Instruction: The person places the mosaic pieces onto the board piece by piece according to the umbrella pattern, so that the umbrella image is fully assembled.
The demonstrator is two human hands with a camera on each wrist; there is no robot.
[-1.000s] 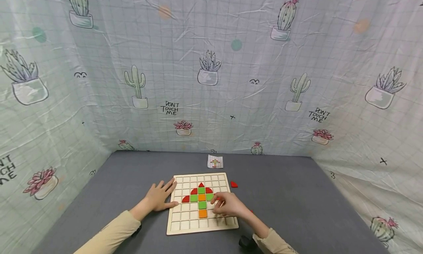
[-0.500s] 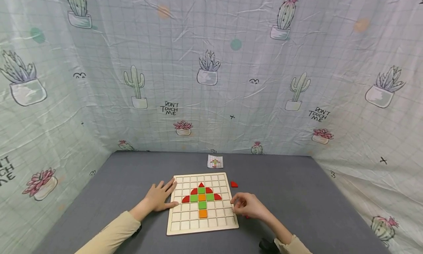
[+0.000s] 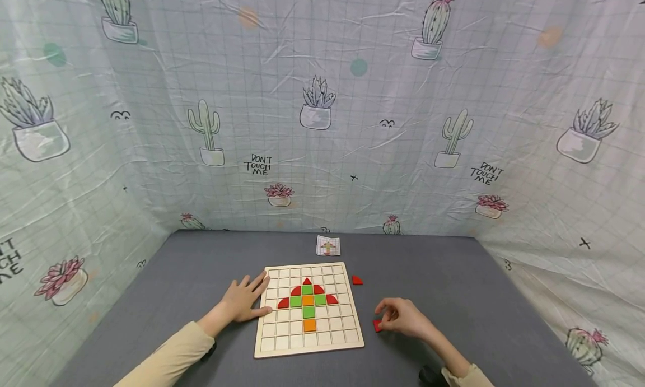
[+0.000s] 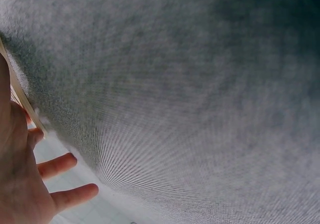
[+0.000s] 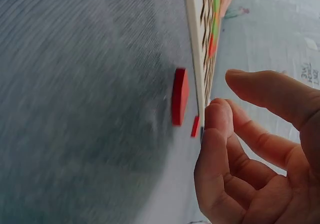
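Observation:
A pale wooden grid board (image 3: 342,337) lies on the grey table, bearing an arrow shape of red, green and orange pieces (image 3: 308,301). My left hand (image 3: 241,301) rests on its left edge with fingers spread; the left wrist view shows that hand (image 4: 22,179) against the board's rim. Right of the board, a loose red piece (image 3: 377,325) lies beside my right hand (image 3: 403,318). In the right wrist view, a gap separates thumb from forefinger on the right hand (image 5: 270,154), and the red piece (image 5: 180,97) lies apart from the fingertips.
Another red piece, with one rounded side (image 3: 356,280), lies near the board's upper right corner. A small card (image 3: 328,246) printed with a coloured grid pattern lies behind the board. Patterned cloth (image 3: 322,152) hangs along the table's back and sides.
My right hand has moved right, off the board and over to the loose red piece. A red piece at the pattern's right end has come into fuller view. The left hand stays put.

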